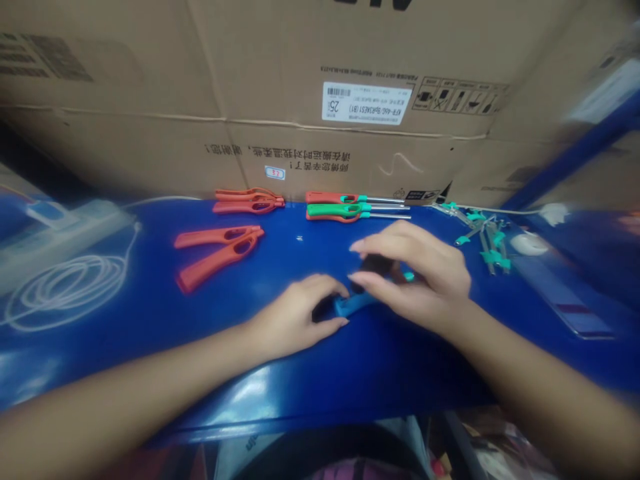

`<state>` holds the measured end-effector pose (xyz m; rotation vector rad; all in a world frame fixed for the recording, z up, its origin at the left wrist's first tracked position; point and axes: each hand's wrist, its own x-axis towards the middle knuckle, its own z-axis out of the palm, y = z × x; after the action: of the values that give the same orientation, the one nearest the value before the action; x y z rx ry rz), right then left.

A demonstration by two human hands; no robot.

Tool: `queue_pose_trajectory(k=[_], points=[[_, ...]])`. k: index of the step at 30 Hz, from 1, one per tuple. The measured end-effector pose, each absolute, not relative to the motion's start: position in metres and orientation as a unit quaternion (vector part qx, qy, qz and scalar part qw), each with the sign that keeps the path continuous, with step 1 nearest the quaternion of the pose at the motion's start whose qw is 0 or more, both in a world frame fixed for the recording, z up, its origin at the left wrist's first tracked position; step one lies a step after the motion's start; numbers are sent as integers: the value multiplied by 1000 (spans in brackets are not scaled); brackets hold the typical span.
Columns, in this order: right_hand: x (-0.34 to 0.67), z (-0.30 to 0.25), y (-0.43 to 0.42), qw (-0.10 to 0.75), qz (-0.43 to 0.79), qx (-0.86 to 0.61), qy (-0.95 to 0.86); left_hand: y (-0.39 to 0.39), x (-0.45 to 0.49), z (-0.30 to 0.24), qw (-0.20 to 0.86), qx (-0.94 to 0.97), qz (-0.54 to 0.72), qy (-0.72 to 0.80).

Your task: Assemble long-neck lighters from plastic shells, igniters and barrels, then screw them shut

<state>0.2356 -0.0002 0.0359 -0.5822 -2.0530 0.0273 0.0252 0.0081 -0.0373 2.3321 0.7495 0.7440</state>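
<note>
A blue lighter casing [354, 305] lies low over the table in front of me, partly hidden under my right hand. My left hand [295, 317] curls its thumb and fingers around the near left end of this casing. Between the thumb and fingers of my right hand [425, 273] is a small black object [376, 264], blurred, held just above the casing; its kind cannot be made out. A bit of turquoise plastic [409, 276] shows beside the right-hand fingers.
Red lighter casings [220, 257] lie at left. Behind my hands are red and green lighters [335, 211] with metal tubes. Several turquoise-and-metal nozzle parts [493, 257] lie right, near a flat phone-like slab [565, 297]. A coiled white cable [75, 293] is far left; a cardboard box [280, 80] stands behind.
</note>
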Motion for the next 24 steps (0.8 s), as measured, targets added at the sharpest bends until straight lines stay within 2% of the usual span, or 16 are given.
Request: queue_pose_trajectory(k=[2,7,12,18,22,24], points=[[236,36,0,477,-21,-235,-847,8,25,-37,285,873,281,280],[237,39,0,456,182,-239,-838,8,25,-36,300,868,267,291],[242,42,2,475,-3,-229,-850,8,25,-36,291,873,277,278],[237,39,-2,451,128,-245,-849,8,26,-36,296,869,267,293],[234,38,-7,470,-23,-258,-844,8,25,-37,289,871,275,286],[233,38,-9,463,-41,-266,-844,9,26,-37,292,870,278,286]])
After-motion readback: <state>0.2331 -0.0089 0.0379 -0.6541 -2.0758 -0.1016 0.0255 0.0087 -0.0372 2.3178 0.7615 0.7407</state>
